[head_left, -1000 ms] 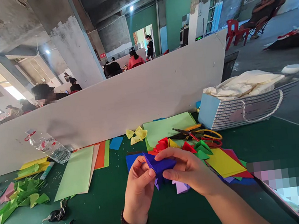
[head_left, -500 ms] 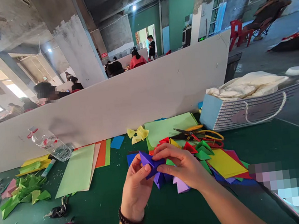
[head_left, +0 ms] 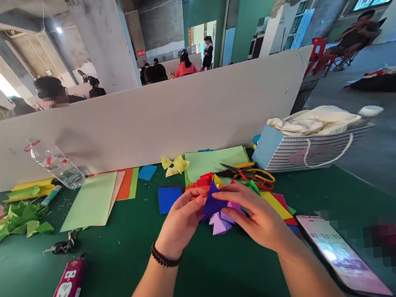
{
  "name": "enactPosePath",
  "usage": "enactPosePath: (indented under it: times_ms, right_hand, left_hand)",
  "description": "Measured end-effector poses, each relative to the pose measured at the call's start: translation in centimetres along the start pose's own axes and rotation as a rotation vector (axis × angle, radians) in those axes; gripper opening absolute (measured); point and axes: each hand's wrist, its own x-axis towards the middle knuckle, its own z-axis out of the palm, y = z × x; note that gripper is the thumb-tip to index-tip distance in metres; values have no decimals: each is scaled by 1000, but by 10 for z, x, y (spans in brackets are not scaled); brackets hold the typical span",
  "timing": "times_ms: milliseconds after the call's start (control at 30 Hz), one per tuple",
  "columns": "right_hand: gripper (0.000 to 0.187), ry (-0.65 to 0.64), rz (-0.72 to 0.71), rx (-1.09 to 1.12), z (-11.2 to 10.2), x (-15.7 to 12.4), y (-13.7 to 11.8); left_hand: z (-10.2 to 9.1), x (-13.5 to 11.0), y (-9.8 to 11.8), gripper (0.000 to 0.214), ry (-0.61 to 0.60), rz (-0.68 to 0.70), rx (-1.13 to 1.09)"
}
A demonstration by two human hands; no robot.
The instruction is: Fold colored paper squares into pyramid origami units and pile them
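Observation:
Both my hands pinch a folded dark blue paper piece (head_left: 212,204) above the green table (head_left: 126,271). My left hand (head_left: 180,224), with a dark bead bracelet at the wrist, grips its left side with thumb and fingers closed. On the right side my right hand (head_left: 257,215) holds it with curled fingers. Just below lie folded lilac paper pieces (head_left: 220,223). Behind my hands sits a heap of folded red, yellow and green pieces (head_left: 216,180) on coloured sheets, beside a flat blue square (head_left: 168,198).
Scissors (head_left: 249,173) lie on a light green sheet (head_left: 213,161). A striped bag with cloth (head_left: 305,148) stands at right, a phone (head_left: 341,256) near right. At left lie a water bottle (head_left: 55,164), paper sheets (head_left: 93,203), green scraps (head_left: 12,227), keys (head_left: 61,247) and a pink power strip (head_left: 66,288). A white partition (head_left: 137,117) runs behind.
The view has tilted down and shifted, bringing the phone into sight. My hands have turned the blue piece and brought it lower, closer to the lilac pieces.

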Motion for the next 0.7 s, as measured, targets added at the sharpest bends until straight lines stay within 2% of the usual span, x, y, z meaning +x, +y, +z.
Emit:
enactPosePath:
  times_ms: [100, 167, 267, 333, 433, 533, 600, 700]
  right_hand:
    - [28, 99, 226, 95, 0, -13, 20]
    - [32, 37, 332, 19, 7, -16, 36]
    - [36, -72, 324, -169, 29, -15, 59]
    - [34, -119, 250, -309, 49, -14, 72]
    - [30, -100, 207, -425, 75, -17, 88]
    - [35, -42, 203, -453, 87, -20, 96]
    - [36, -20, 191, -460, 87, -23, 97]
    - [35, 69, 164, -479, 80, -37, 90]
  left_hand:
    - [0, 2, 1, 28, -13, 62, 116]
    - [-8, 1, 4, 30, 96, 185, 234]
    - [-33, -9, 10, 33, 316, 357, 493]
    - [-57, -20, 10, 35, 442, 387, 693]
    - [-98, -34, -1, 31, 587, 342, 858]
    - [-133, -35, -19, 24, 696, 221, 1075]
    - [-148, -27, -30, 27, 715, 145, 1195]
    - [-159, -5, -41, 34, 737, 73, 1308]
